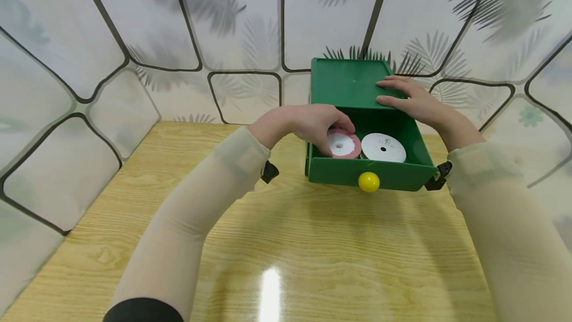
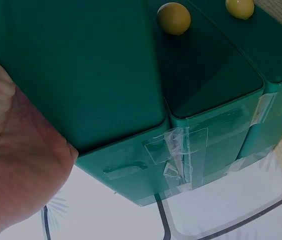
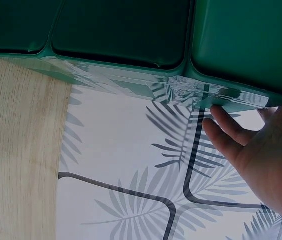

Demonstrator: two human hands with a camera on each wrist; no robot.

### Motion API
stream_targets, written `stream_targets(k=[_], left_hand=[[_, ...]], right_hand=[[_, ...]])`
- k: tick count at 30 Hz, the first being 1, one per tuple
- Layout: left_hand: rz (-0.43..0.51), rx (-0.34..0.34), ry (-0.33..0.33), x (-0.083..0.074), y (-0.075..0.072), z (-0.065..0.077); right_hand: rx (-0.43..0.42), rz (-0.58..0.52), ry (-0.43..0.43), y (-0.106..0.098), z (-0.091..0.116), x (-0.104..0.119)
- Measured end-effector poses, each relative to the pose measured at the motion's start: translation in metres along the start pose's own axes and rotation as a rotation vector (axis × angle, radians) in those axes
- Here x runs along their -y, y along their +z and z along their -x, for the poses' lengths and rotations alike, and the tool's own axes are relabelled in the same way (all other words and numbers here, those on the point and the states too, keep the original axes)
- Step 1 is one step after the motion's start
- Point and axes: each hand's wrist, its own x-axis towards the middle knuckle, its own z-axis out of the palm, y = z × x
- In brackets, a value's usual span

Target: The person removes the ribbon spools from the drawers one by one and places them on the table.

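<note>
In the head view a green drawer unit (image 1: 348, 83) stands at the back of the table with its top drawer (image 1: 330, 170) pulled out. My left hand (image 1: 315, 122) reaches over the drawer's left wall and grips a pink ribbon spool (image 1: 341, 144) with a white face. Beside it, inside the drawer, lies a second spool (image 1: 383, 148) with a white face. On the unit's top right edge rests my right hand (image 1: 413, 98), fingers spread. The right wrist view has those fingers (image 3: 223, 135) extended along the unit's side. The left wrist view shows only part of the left hand (image 2: 21, 150); its fingertips are hidden.
A yellow knob (image 1: 368, 182) sticks out from the open drawer's front. Lower drawers with yellow knobs (image 2: 174, 19) sit beneath, and clear tape (image 2: 176, 155) covers the unit's side. A patterned wall (image 1: 241, 24) rises behind the wooden table (image 1: 339, 252).
</note>
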Motion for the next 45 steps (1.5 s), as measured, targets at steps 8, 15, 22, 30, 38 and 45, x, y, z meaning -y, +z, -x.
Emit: stream_targets(k=[8, 15, 22, 30, 38, 45], left_hand=[[0.016, -0.051, 0.030, 0.0017, 0.0011, 0.0031], [0.046, -0.092, 0.041, 0.0044, 0.0019, 0.0042], [0.075, -0.114, 0.045, 0.0045, 0.0006, 0.0052], [0.115, -0.174, 0.074, 0.0049, -0.0004, 0.0056], [0.197, -0.215, 0.118, 0.0069, -0.0011, 0.0067], [0.280, -0.246, 0.148, 0.0070, -0.0002, 0.0102]], right_hand=[[-0.002, -0.002, -0.006, 0.0006, 0.0008, -0.0003], [-0.006, 0.000, -0.011, 0.0000, -0.0001, -0.0005], [-0.009, -0.006, -0.011, 0.0000, -0.0008, -0.0009], [-0.009, -0.012, -0.002, 0.0004, -0.0007, -0.0017], [0.005, -0.009, 0.009, -0.0003, -0.0004, 0.0006], [0.004, -0.016, 0.015, 0.0002, 0.0002, 0.0008]])
